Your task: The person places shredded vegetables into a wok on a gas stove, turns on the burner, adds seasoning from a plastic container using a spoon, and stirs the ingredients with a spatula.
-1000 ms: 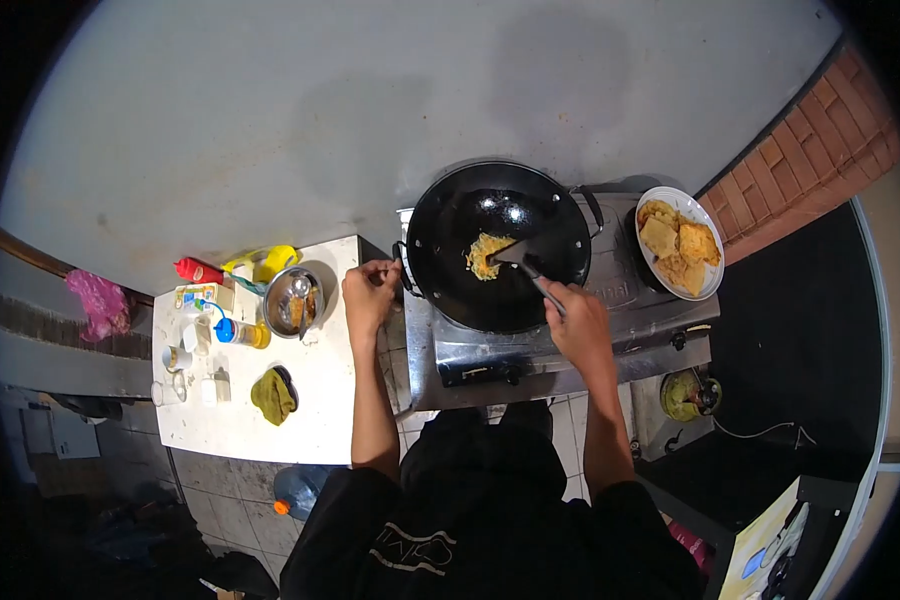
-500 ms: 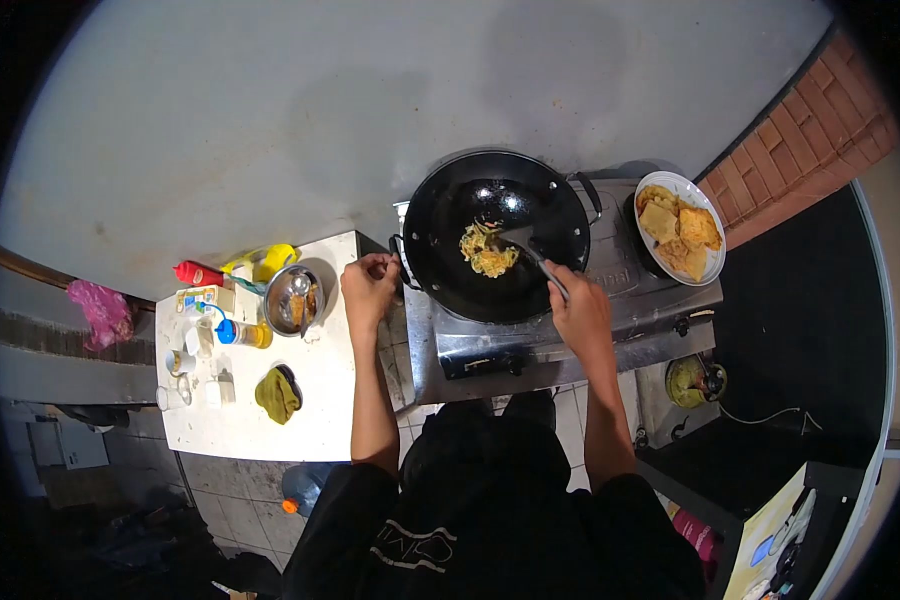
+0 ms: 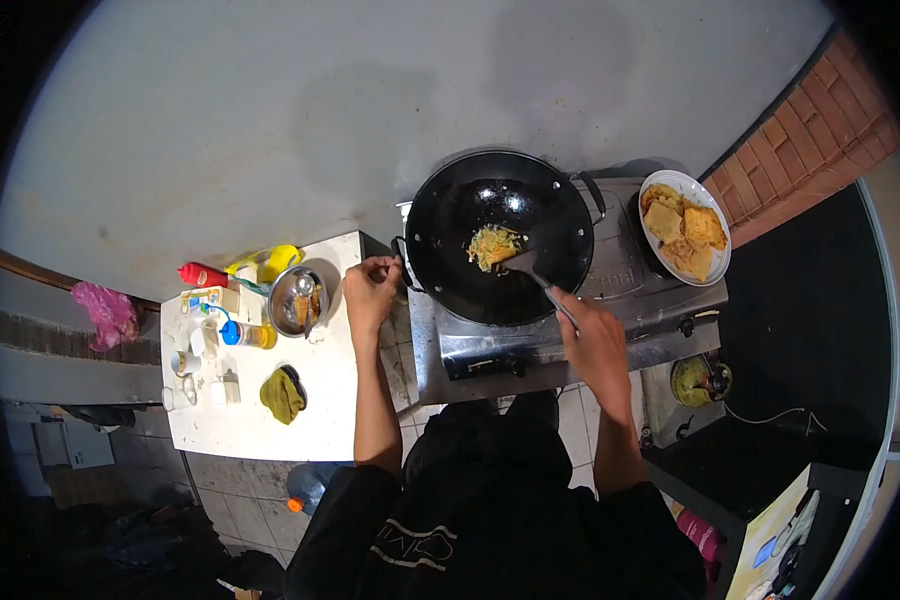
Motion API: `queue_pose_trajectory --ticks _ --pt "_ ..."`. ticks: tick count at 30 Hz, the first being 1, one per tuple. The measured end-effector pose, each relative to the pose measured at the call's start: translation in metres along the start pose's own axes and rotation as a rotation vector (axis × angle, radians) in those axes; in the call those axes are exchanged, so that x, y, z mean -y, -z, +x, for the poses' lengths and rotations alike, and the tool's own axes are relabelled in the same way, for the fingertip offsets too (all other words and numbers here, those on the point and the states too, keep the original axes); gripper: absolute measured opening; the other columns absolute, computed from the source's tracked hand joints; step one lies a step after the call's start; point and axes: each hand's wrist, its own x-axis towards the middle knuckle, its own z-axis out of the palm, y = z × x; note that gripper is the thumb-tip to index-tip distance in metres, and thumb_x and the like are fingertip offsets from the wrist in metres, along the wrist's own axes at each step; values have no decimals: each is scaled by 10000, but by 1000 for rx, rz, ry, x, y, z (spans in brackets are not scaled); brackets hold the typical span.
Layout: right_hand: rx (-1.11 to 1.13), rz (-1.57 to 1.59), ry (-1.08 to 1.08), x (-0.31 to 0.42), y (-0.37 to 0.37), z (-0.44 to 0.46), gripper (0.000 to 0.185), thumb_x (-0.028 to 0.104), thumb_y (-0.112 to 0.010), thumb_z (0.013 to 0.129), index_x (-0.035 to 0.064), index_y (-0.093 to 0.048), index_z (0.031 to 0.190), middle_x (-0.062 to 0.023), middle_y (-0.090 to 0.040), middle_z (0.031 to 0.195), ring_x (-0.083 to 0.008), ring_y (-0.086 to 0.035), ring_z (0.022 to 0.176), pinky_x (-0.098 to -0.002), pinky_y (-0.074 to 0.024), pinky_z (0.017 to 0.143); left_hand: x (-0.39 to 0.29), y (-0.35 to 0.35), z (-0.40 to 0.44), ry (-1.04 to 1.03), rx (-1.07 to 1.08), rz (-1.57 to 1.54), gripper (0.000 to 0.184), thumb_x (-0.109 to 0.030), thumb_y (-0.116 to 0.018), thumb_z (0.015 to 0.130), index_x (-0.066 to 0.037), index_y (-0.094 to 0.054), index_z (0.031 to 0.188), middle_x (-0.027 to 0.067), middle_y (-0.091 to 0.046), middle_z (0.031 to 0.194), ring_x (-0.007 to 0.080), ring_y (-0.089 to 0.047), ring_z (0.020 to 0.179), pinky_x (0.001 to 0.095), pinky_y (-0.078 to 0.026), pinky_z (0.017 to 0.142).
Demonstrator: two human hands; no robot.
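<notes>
A black wok (image 3: 550,225) sits on the steel gas stove (image 3: 610,335) in front of me. My left hand (image 3: 372,288) is closed at the wok's left handle (image 3: 401,258), fingers pinched around it. My right hand (image 3: 595,338) is wrapped round the handle of a spatula (image 3: 542,279), held at the wok's front right rim. The spatula's blade touches a small heap of yellowish shredded food (image 3: 494,246) with green bits near the wok's middle. On the stove's right side stands a white plate (image 3: 652,181) of fried, golden-brown flat pieces (image 3: 685,228).
Left of the stove, a white table (image 3: 330,420) bears a metal bowl (image 3: 278,318), a red bottle (image 3: 202,275), a blue-capped bottle (image 3: 250,334) and a green cloth (image 3: 282,397). A gas cylinder (image 3: 695,383) stands below the stove at right. A brick ledge (image 3: 810,130) borders the right.
My right hand has shifted right and toward me with the spatula, whose blade is now against the food. The food heap looks more gathered. My left hand stays at the wok handle.
</notes>
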Motion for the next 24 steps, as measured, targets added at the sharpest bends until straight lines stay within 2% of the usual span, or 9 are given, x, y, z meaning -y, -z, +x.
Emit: queue_pose_trajectory --ticks 2,6,8,11,14,18,20,24 --pt "-24 -23 -33 -5 -12 9 275 88 -604 832 92 -632 1105 -173 -613 833 -358 -608 747 -430 -478 652 -5 2 -1 58 28 21 217 -175 -706 806 40 -697 839 47 -592 599 80 -503 545 255 -418 524" --pt "-26 55 33 -11 -19 17 278 86 -593 832 95 -627 1108 -170 -614 840 -361 -609 758 -433 -481 656 2 -1 1 36 25 4 207 -161 -704 803 41 -696 848 53 -597 609 84 -516 558 251 -425 542" --pt "9 46 54 -11 -14 18 280 85 -590 831 94 -624 1108 -170 -614 842 -365 -609 761 -434 -481 656 -1 0 -1 1 -13 -46 203 -145 -713 782 54 -679 809 37 -565 571 66 -476 528 244 -400 505" --pt "-9 -18 -51 -14 -15 24 283 84 -589 826 92 -622 1108 -172 -616 850 -367 -610 769 -433 -482 663 0 0 -1 -33 -18 -30 205 -141 -711 785 59 -676 811 39 -566 568 65 -476 525 244 -400 501" --pt "-61 60 62 -17 -26 30 280 86 -593 822 93 -625 1101 -177 -614 848 -368 -610 768 -435 -483 666 0 1 0 61 36 -16 228 -181 -713 797 41 -698 846 49 -603 616 90 -526 574 262 -430 551" --pt "49 3 -14 -8 -14 26 280 75 -589 822 80 -621 1101 -188 -609 843 -377 -608 774 -434 -482 671 -1 2 0 25 15 5 231 -187 -705 808 41 -699 843 47 -599 611 87 -524 567 257 -424 543" --pt "-110 32 45 -12 -22 35 252 42 -588 815 66 -624 1063 -181 -617 825 -389 -598 758 -437 -461 646 4 -1 0 36 28 -9 235 -198 -700 816 35 -702 848 46 -596 607 87 -514 558 259 -420 537" --pt "-14 24 58 -4 -22 34 251 51 -591 818 70 -621 1066 -179 -616 820 -389 -598 758 -436 -464 654 -1 -1 1 28 -4 -8 213 -155 -711 787 54 -682 815 47 -569 567 77 -476 519 253 -409 506"
